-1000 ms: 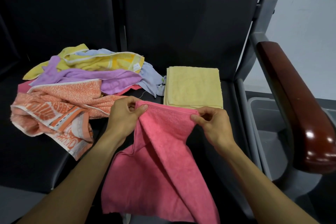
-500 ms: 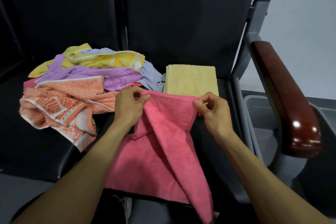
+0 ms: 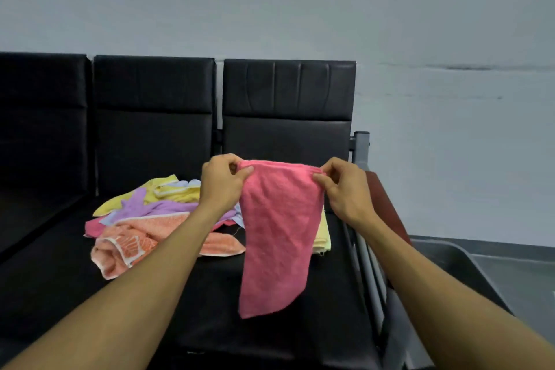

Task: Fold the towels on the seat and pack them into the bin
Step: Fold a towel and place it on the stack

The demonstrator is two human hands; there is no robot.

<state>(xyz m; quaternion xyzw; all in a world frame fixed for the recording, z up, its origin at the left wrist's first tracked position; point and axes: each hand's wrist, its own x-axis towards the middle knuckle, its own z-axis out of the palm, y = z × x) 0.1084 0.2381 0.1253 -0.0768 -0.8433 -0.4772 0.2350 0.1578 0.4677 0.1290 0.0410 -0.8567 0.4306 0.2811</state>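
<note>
On the black seat at left lies a heap of unfolded towels. I have lifted the pink towel off the seat since a moment ago; my left hand and right hand each pinch a top corner in a closed grip, so it hangs in the air. At far right the grey bin shows only its rim.

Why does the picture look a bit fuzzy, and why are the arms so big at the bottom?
Head view: the whole frame is soft, so the pink towel and both hands, left hand and right hand, lack crisp edges; the wide-angle lens stretches the near forearms; light is flat and dim, with no glare, and the black seats lose detail.
</note>
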